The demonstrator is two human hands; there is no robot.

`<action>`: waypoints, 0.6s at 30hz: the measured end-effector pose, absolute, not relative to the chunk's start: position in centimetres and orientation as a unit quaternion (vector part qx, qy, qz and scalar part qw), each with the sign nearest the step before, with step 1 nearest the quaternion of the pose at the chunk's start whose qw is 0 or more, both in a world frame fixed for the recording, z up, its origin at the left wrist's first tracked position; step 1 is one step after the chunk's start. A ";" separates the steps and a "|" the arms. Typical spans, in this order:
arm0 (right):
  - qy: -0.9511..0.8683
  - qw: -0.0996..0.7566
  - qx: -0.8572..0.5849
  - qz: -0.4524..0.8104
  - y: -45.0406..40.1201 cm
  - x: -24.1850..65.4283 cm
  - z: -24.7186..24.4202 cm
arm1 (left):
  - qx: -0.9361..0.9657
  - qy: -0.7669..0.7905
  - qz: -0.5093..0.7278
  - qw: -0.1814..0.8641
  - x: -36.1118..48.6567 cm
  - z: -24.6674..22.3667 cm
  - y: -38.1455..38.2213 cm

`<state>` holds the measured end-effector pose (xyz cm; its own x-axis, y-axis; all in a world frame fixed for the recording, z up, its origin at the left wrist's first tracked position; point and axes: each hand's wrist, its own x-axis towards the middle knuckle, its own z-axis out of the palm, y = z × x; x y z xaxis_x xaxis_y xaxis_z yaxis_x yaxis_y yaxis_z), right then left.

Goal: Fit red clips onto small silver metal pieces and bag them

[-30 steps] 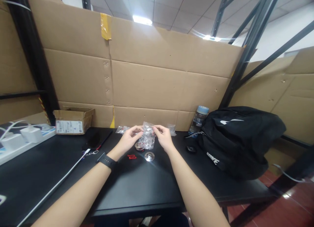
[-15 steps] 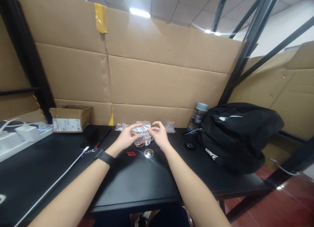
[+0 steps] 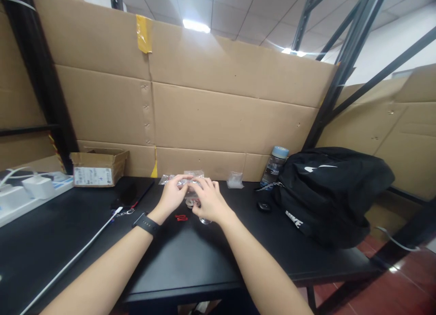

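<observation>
Clear bag [image 3: 195, 174] shows at the fingertips over the bench [image 3: 190, 265], both hands probably steadying limp plastic. Left hand [image 3: 173, 197] and right hand [image 3: 210, 202] have bent fingers; grip hidden, can't tell. Red cord [image 3: 181, 217] lies nearby. Versus earlier frame, right hand now covers most of metal disc [image 3: 205, 221].

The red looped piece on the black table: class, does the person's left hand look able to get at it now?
Probably yes: the red looped piece lies uncovered on the table, close by the left hand, though its fingers seem busy at clear plastic.
</observation>
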<state>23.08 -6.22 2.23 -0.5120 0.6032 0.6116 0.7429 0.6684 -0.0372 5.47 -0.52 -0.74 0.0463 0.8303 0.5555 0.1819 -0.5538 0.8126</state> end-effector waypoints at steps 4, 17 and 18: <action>-0.838 0.292 -0.426 -0.176 -5.4 22.2 1.5 | 0.651 0.385 0.587 0.291 5.6 -1.1 -0.2; -0.847 0.284 -0.402 -0.200 -4.3 23.4 2.0 | 0.650 0.360 0.611 0.272 6.0 -1.3 -0.1; -0.836 0.293 -0.422 -0.192 -3.9 24.0 1.9 | 0.646 0.376 0.610 0.264 5.9 -1.3 0.0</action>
<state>24.01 -3.85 1.94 -0.4719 0.5928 0.6526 0.8181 0.5704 0.0734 5.86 -0.03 -1.34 -0.0258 0.8076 0.5892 0.1642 -0.5779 0.7994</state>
